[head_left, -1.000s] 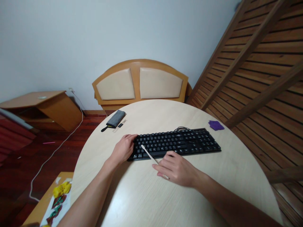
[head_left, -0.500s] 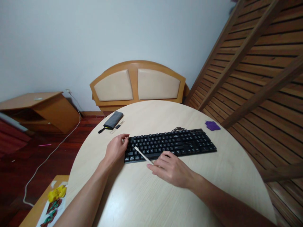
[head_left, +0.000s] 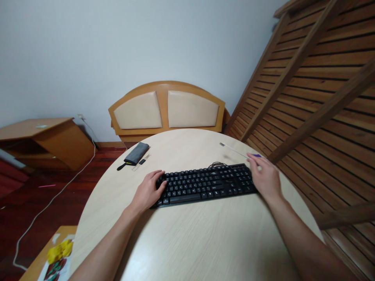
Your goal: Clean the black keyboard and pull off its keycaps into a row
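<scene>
While the left hand [head_left: 149,189] steadies the left end of the black keyboard [head_left: 199,184], the right hand [head_left: 265,175] holds a thin stick [head_left: 236,151] out past the keyboard's far right corner. The keyboard lies flat on the round bench [head_left: 190,238], squarely in front of the person, its cable [head_left: 217,164] bunched behind it.

Left fingers: spread a little, thumb apart and over the keys; whether they grip the end or merely press on it, I cannot tell. Right fingers: closed in a pinch about the near end of the stick, whose dark tip points away leftward, apparently clear of the bench. The right hand partly hides a purple cloth [head_left: 257,155]; contact between the two is not visible. A grey pouch [head_left: 137,153] lies at the far left.

Step in hand, in my judgement: handling the stick away from the keys, keyboard braced. Any return to the keys would call for turning the tip inward and keeping the left hand's hold.
</scene>
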